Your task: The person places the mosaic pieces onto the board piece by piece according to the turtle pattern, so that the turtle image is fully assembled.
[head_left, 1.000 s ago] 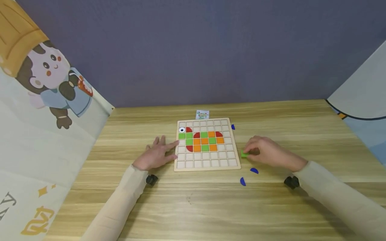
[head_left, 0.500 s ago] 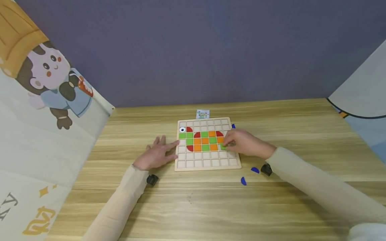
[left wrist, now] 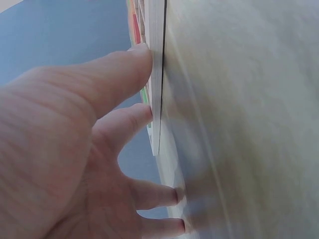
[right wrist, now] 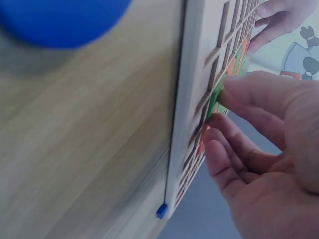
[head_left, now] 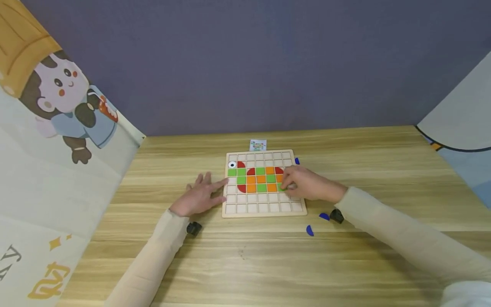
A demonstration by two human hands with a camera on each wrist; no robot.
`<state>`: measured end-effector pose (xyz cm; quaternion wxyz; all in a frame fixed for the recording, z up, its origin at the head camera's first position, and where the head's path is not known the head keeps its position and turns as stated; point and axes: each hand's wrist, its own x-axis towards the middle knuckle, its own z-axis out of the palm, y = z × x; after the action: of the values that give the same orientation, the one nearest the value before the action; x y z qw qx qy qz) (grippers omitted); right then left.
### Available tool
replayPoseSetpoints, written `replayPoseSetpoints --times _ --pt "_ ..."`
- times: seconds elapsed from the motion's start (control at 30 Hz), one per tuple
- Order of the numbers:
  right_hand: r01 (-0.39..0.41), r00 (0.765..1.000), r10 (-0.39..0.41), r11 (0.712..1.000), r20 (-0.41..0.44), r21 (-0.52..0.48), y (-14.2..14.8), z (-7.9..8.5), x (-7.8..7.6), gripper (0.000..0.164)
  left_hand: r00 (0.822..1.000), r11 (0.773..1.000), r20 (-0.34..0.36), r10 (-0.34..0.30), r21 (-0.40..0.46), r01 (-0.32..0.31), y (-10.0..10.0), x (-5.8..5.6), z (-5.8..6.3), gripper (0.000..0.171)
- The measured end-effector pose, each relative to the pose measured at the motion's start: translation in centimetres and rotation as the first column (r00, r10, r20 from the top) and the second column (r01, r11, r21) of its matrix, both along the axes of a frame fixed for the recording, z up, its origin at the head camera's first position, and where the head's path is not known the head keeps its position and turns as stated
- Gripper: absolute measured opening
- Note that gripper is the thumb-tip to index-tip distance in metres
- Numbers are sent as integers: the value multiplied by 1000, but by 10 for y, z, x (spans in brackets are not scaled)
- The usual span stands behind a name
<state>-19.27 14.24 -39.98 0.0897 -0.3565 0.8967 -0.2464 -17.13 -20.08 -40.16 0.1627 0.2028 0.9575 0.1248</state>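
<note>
The wooden grid board (head_left: 263,209) lies on the table, with red, orange and green tiles and an eye piece (head_left: 232,165) forming an animal shape. At its right side, my right hand (head_left: 309,183) pinches a green square tile (right wrist: 214,101) between thumb and fingers. That tile sits low over a cell at the lower right of the shape, partly hidden by the fingers in the head view. My left hand (head_left: 197,198) is spread out, its thumb and index fingertips touching the board's left edge. The other left fingers reach the table beside it.
Two blue half-round pieces (head_left: 310,230) lie on the table right of the board's near corner. Another blue piece (head_left: 297,161) lies by the far right corner. A small picture card (head_left: 258,145) sits behind the board; a dark panel (head_left: 245,68) stands at the back.
My right hand has carried the green tile leftward from the table onto the board, then lowered it slightly at the cell. The left hand has stayed in place.
</note>
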Motion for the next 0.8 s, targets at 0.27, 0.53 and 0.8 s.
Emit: replayPoseSetpoints --times 0.27,0.53,0.8 --pt "183 983 -181 981 35 -62 26 11 -29 17 1000 1000 2 5 1 -5 1 -3 0 61" --pt "240 967 -233 969 107 -54 48 -3 -65 22 1000 1000 8 14 6 -14 4 -5 -1 61" --pt "234 972 -233 972 -32 23 59 -5 -69 17 1000 1000 1 19 7 -19 5 -7 -1 61"
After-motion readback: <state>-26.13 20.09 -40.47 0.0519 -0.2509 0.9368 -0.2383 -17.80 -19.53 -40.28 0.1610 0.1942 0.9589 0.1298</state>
